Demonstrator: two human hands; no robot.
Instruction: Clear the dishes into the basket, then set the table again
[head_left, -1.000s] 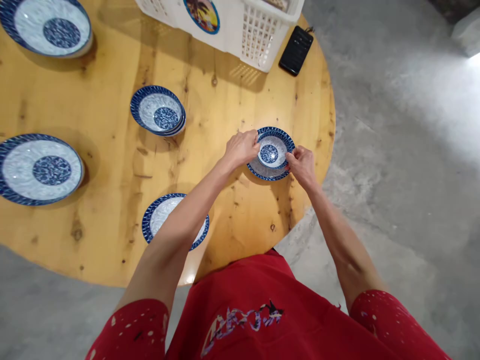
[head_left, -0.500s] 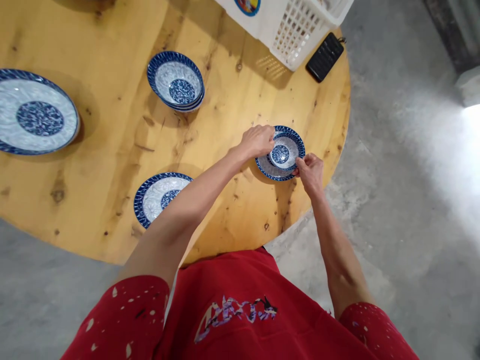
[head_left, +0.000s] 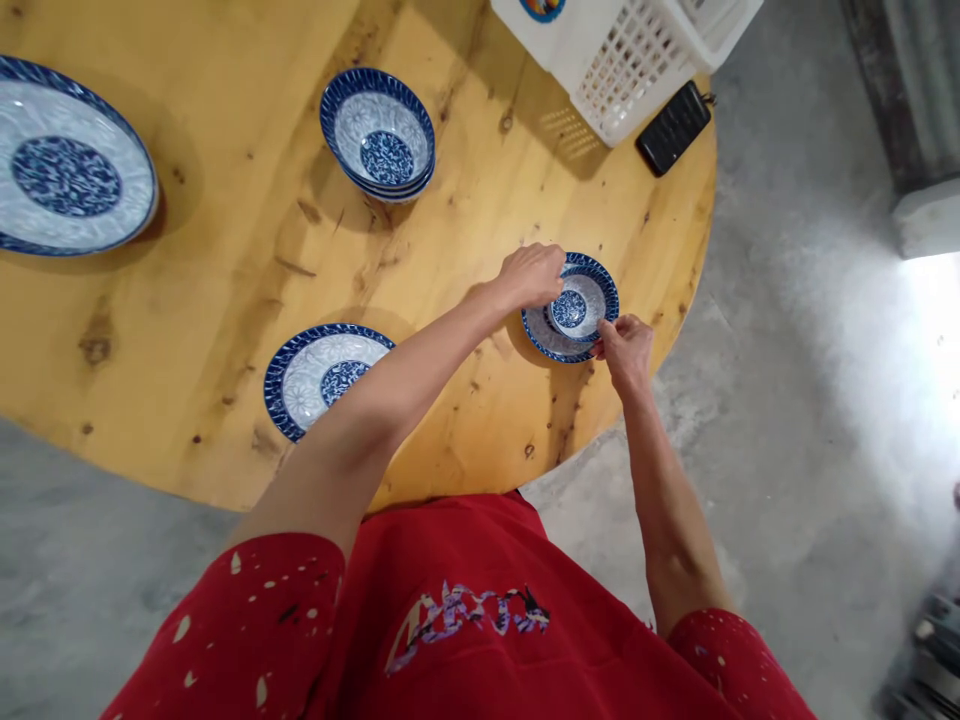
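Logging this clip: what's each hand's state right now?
Left hand: closed, holding the small bowl by its rim.
Right hand: closed, pinching the same bowl's opposite side.

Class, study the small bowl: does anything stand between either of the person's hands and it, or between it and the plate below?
Nothing visible does. The left hand and right hand are at opposite sides of the small bowl. No other object shows between the bowl and the plate, though the bowl's underside is hidden.

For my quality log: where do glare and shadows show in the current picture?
Head view: glare washes the grey concrete floor at right; head view: shadows fall beside the stacked blue-and-white round bowls and white plastic basket.
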